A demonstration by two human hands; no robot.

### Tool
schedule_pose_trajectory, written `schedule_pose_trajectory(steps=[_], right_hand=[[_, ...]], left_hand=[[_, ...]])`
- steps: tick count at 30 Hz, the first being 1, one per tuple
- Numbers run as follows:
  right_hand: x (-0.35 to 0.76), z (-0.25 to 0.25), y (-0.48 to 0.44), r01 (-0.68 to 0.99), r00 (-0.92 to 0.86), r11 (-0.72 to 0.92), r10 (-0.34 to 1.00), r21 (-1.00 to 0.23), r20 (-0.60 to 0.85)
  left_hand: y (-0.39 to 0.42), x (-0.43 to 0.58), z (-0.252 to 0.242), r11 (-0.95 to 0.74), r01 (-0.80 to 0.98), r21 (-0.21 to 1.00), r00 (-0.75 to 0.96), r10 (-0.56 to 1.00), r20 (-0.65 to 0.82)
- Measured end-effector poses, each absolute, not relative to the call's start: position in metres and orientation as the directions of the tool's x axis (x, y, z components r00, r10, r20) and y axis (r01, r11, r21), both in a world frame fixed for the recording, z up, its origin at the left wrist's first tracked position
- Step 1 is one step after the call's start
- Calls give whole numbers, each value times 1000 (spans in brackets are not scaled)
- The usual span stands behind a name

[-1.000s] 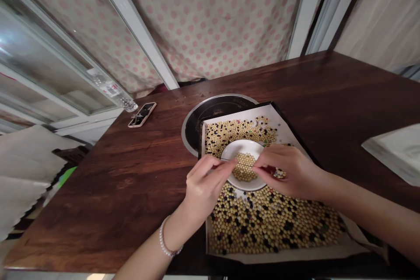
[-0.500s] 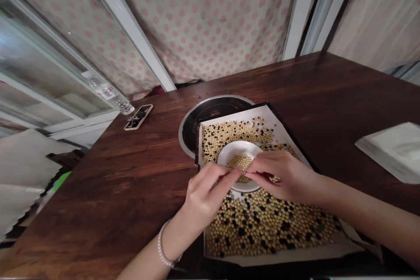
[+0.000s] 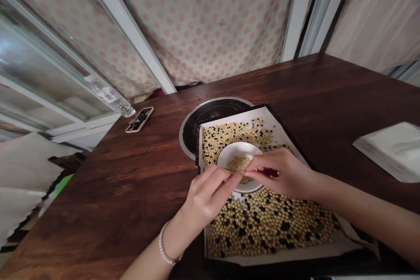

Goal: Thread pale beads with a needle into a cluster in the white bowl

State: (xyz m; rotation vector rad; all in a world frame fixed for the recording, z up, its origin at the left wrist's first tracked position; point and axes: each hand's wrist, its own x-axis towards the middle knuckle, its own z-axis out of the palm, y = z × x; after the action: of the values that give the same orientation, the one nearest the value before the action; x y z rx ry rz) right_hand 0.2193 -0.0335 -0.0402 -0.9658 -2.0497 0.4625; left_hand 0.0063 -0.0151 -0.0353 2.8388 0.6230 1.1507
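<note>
Over beads (image 3: 236, 164) in a white bowl (image 3: 227, 152), left hand (image 3: 207, 192), right hand (image 3: 285, 174), each grip pinched closed, anything held unclear.

Printed matter about the grip: no wording can be read. Beyond the grip, where the fingertips of the left hand (image 3: 206, 190) and right hand (image 3: 284, 173) meet, and well to its left, a clear bottle (image 3: 124, 107) carries a whitish label (image 3: 109, 95) with pinkish-red print, too small to make out. Just to the right of the bottle, also left of and beyond the grip, a phone (image 3: 140, 120) shows a dark face with pale patches, undecipherable. Nearer, beyond the grip and slightly left, a round black plate (image 3: 193, 129) bears faint pale markings (image 3: 234, 105), likewise illegible.
</note>
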Motion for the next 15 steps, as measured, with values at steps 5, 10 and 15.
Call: schedule_pose_trajectory(steps=[5, 10, 15], right_hand=[[219, -43, -33, 494, -351, 622, 782, -608, 515], [220, -40, -34, 499, -413, 631, 776, -594, 478], [220, -37, -35, 520, -390, 615, 788, -592, 476]], left_hand=[[-14, 7, -33, -901, 388, 193, 594, 405, 695], [-13, 7, -34, -915, 362, 178, 680, 390, 621], [-10, 7, -36, -871, 425, 246, 599, 474, 645]])
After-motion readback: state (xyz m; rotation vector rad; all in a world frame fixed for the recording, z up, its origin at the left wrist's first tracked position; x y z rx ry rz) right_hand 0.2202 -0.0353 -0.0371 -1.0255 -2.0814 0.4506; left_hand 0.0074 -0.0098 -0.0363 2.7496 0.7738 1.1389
